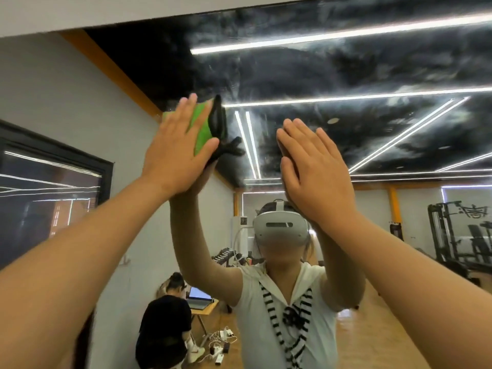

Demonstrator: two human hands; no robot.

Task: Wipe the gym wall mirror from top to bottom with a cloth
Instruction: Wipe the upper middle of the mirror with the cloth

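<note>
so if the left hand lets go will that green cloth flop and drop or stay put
Probably floppy: the cloth lies flattened against the mirror under the left hand. It looks thin and light, so it would likely fall once the pressing stops. The smooth glass probably offers little grip.

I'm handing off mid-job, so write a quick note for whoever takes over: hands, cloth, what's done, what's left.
Left hand: flat, fingers straight, pressing the green cloth against the mirror, high up but below its top edge.
Right hand: flat on the glass beside it, holding nothing.
Done: the cloth is on the upper glass. Hazy streaks show there, so I cannot tell how much is wiped.
Left: work the cloth down to the bottom.
</note>
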